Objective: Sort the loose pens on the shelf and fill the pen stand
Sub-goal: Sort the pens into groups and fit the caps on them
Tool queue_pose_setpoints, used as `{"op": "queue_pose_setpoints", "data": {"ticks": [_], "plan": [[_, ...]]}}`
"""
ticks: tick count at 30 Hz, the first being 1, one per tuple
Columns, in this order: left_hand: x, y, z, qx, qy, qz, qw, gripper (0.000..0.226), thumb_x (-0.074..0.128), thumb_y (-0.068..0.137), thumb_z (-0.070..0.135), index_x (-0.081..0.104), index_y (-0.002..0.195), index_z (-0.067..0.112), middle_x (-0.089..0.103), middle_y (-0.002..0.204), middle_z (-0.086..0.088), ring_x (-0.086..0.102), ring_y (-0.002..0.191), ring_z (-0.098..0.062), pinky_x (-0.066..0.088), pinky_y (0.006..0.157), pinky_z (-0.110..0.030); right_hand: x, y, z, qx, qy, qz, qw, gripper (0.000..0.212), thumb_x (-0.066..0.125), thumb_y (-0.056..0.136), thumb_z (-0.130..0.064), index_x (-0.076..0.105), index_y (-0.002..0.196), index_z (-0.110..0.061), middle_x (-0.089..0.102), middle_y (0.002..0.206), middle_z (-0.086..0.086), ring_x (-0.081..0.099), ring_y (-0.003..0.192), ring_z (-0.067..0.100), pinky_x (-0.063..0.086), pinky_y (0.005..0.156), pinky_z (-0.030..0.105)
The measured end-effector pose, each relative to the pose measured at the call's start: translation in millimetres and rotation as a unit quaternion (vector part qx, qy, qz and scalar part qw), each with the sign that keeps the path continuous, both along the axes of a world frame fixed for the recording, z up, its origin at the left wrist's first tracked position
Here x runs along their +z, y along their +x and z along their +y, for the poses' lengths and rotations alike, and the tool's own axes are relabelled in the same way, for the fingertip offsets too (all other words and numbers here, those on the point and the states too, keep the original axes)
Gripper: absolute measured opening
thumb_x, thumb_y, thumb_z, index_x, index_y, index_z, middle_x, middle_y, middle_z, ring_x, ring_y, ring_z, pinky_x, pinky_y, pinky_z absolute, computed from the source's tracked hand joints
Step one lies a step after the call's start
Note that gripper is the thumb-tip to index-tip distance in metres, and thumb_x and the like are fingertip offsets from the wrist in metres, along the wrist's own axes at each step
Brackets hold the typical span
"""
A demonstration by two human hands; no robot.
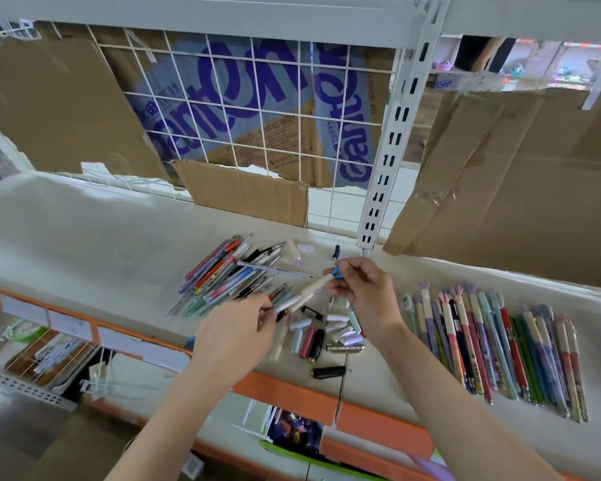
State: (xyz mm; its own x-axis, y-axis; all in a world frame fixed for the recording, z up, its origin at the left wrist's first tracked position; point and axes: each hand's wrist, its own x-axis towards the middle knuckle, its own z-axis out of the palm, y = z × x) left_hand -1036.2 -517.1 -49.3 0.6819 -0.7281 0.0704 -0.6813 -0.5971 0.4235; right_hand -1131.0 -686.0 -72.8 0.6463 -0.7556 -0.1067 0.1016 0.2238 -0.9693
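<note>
**Both Hands Among the Loose Pens**

At centre left of the frame, a heap of mixed pens (236, 272) lay fanned on the white shelf (84, 237). Just right of it, the left hand (235, 336) pinched a few pens (287, 303) between curled fingers. Below centre, loose caps (340, 329) lay scattered on the shelf. Above them, the right hand (363, 289) held a cream pen (314, 285) and a small blue piece (336, 271), fingers curled around them. At lower right, a sorted row of pens (493, 348) lay side by side. No pen stand could be made out.
</note>
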Motion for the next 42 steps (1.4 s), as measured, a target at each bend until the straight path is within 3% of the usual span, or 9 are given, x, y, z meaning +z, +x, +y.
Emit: {"op": "queue_pose_setpoints", "data": {"ticks": [9,15,23,26,29,32,36,39,42], "plan": [[-6,3,0,-0.014,-0.039,0.043,0.998,0.014,0.049,0.094,0.028,0.058,0.085,0.023,0.06,0.066,0.003,0.054,0.059,-0.011,0.037,0.053,-0.024,-3,-3,-4,0.003,0.036,-0.01,0.999,0.014,0.047,0.096,-0.004,0.059,0.089,0.0,0.07,0.08,0.011,0.063,0.057,0.012,0.053,0.059,0.02],[-6,0,-4,-0.056,-0.076,0.171,0.981,0.014,0.052,0.095,0.025,0.061,0.084,0.023,0.05,0.056,0.008,0.043,0.048,-0.001,0.035,0.05,-0.012,-4,-5,-3,0.03,0.112,-0.033,0.993,0.014,0.048,0.095,-0.004,0.06,0.089,0.001,0.068,0.082,0.016,0.059,0.059,0.012,0.051,0.058,0.019],[-9,-7,-15,-0.033,-0.106,0.261,0.959,0.027,0.054,0.094,0.023,0.059,0.07,0.011,0.054,0.055,0.008,0.043,0.043,0.002,0.034,0.049,-0.014,-4,-3,23,0.104,0.166,-0.049,0.98,0.011,0.057,0.088,-0.007,0.065,0.088,0.001,0.065,0.083,0.013,0.057,0.06,0.009,0.05,0.059,0.017],[-12,-11,-17,-0.008,-0.141,0.36,0.922,0.028,0.053,0.094,0.017,0.058,0.068,0.008,0.05,0.053,0.006,0.038,0.039,-0.001,0.03,0.046,-0.019,-6,-5,29,0.087,0.153,-0.068,0.982,0.019,0.06,0.081,-0.015,0.063,0.088,0.003,0.065,0.074,0.009,0.055,0.059,0.011,0.05,0.061,0.019],[-5,-19,-25,-0.003,-0.184,0.44,0.879,0.024,0.053,0.094,0.013,0.057,0.07,0.009,0.051,0.053,0.003,0.038,0.036,0.001,0.029,0.038,-0.01,-1,-11,28,0.109,0.136,-0.094,0.98,0.012,0.058,0.082,-0.016,0.063,0.085,-0.006,0.065,0.078,0.011,0.055,0.061,0.012,0.05,0.063,0.022],[-2,-10,-43,-0.057,-0.168,0.375,0.91,0.023,0.05,0.095,0.018,0.063,0.08,0.008,0.056,0.058,0.004,0.049,0.047,-0.004,0.042,0.049,-0.016,7,-16,22,0.102,0.087,-0.074,0.988,0.01,0.054,0.089,-0.005,0.054,0.098,-0.005,0.062,0.076,0.008,0.054,0.066,0.015,0.05,0.065,0.025],[-18,34,-62,-0.055,-0.136,0.118,0.982,0.015,0.051,0.094,0.011,0.066,0.099,0.009,0.064,0.089,-0.001,0.06,0.082,-0.017,0.049,0.075,-0.025,20,-36,-6,0.014,-0.091,0.077,0.993,0.018,0.056,0.092,-0.009,0.051,0.11,-0.006,0.064,0.067,0.006,0.047,0.046,0.007,0.041,0.049,0.018],[-36,63,-66,-0.048,-0.064,-0.064,0.995,0.022,0.058,0.087,0.005,0.066,0.107,0.009,0.062,0.106,-0.008,0.054,0.104,-0.027,0.045,0.091,-0.038,9,-59,-26,-0.016,-0.232,0.264,0.936,0.029,0.06,0.091,-0.019,0.046,0.116,-0.016,0.063,0.069,0.009,0.049,0.039,0.0,0.039,0.043,0.01],[-47,66,-70,-0.069,0.023,-0.121,0.99,0.029,0.06,0.088,0.016,0.063,0.116,0.014,0.061,0.114,-0.006,0.047,0.114,-0.029,0.035,0.098,-0.04,-13,-73,-28,-0.003,-0.255,0.349,0.902,0.032,0.056,0.093,-0.017,0.043,0.121,-0.011,0.065,0.077,0.009,0.06,0.055,0.007,0.043,0.049,0.012]]}}
